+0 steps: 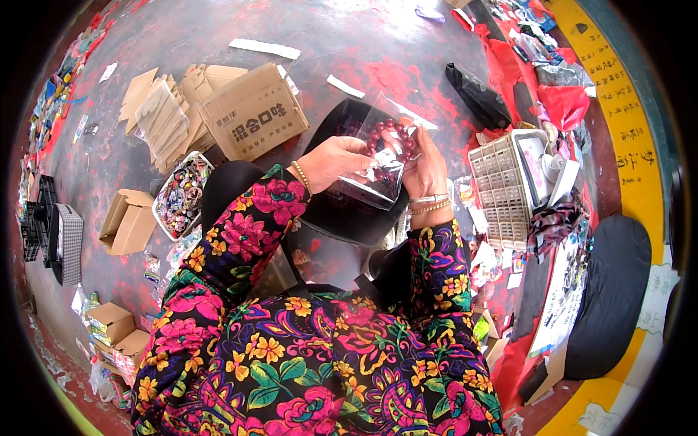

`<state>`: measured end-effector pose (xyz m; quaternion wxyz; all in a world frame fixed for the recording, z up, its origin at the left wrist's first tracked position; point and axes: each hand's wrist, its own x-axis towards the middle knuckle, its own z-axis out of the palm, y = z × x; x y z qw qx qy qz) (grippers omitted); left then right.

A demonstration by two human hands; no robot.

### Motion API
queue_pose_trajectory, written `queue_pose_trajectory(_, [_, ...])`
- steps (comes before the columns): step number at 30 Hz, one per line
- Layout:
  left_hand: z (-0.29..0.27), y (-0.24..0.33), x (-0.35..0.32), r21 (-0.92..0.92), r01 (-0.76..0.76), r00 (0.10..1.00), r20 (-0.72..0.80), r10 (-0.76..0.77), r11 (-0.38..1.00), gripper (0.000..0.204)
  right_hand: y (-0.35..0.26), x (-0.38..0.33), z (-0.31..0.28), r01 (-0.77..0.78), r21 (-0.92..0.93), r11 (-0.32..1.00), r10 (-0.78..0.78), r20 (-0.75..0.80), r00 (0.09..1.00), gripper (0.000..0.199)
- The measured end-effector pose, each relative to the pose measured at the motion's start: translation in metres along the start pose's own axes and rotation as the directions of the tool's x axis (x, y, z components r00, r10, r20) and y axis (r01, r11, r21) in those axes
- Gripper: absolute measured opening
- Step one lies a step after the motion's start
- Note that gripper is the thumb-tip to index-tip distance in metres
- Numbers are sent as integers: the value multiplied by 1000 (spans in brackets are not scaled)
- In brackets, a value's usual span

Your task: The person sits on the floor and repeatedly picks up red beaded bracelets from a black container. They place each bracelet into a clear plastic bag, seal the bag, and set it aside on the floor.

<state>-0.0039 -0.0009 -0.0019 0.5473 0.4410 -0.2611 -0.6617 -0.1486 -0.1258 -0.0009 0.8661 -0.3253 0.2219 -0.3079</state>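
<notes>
My left hand (338,161) pinches the near left side of a clear plastic bag (372,190). On the far side of the bag, my right hand (427,166) has its fingers closed on a string of dark red beads (378,136), which loops at the bag's upper part. Something white, perhaps a tag, shows among the beads; its kind is hard to make out. Both hands are over a black plastic tub (327,214) in front of my lap. More dark red beads seem to lie inside the tub, partly hidden by my hands and the bag.
To the left stand a brown cardboard box (254,116), flattened cardboard (167,127), a white basket of small colourful items (182,196) and an open carton (127,221). On the right are a beige plastic crate (498,192) and a black cushion-like shape (611,298). Scraps litter the floor.
</notes>
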Motion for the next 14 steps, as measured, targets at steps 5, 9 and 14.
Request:
queue_pose_trajectory(5, [0, 2, -1, 43, -21, 999, -24, 22, 999, 26, -1, -3, 0, 9, -56, 998, -6, 63, 998, 28])
queue_pose_trajectory(9, [1, 4, -3, 60, -37, 999, 8, 36, 998, 22, -2, -3, -4, -71, -46, 996, 74, 56, 996, 24])
queue_pose_trajectory(14, [5, 4, -1, 57, 7, 997, -71, -3, 998, 26, 0, -2, -6, -53, -40, 998, 53, 10, 999, 25])
